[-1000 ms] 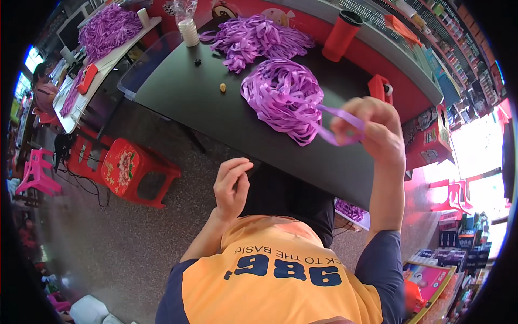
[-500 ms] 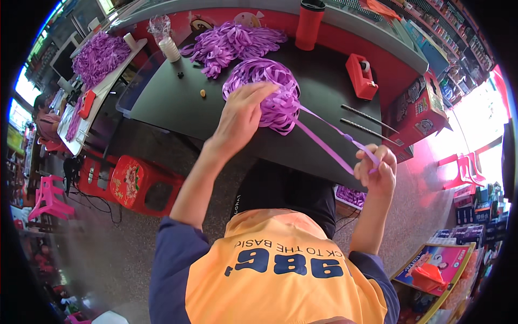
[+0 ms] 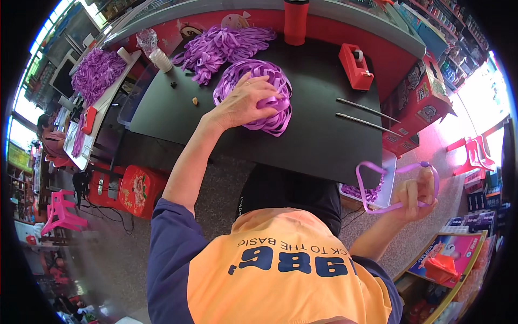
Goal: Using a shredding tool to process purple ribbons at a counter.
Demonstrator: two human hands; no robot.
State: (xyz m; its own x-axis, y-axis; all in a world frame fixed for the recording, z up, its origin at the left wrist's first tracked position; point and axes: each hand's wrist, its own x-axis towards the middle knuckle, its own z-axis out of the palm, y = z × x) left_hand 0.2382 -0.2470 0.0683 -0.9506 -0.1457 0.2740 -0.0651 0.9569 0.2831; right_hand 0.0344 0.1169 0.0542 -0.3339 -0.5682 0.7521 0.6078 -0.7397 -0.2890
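A round bundle of purple ribbon loops (image 3: 280,116) lies on the dark table. My left hand (image 3: 245,102) rests on top of it, fingers spread and holding nothing. Out past the table's near right corner, my right hand (image 3: 414,195) grips one purple ribbon loop (image 3: 362,189), which hangs wide and apart from the bundle. A small knot shows at the top of that loop. Behind the bundle spreads a looser heap of purple ribbon loops (image 3: 229,46).
Two metal rods (image 3: 367,124) and a red tape dispenser (image 3: 357,67) lie on the table's right side. A red tumbler (image 3: 295,24) stands at the back. Below the right corner sits a white bin (image 3: 389,181) with purple ribbon in it. A red stool (image 3: 137,191) stands left.
My right hand has moved right and toward me, drawing the ribbon loop free of the bundle. My left hand has flattened and spread over the bundle.
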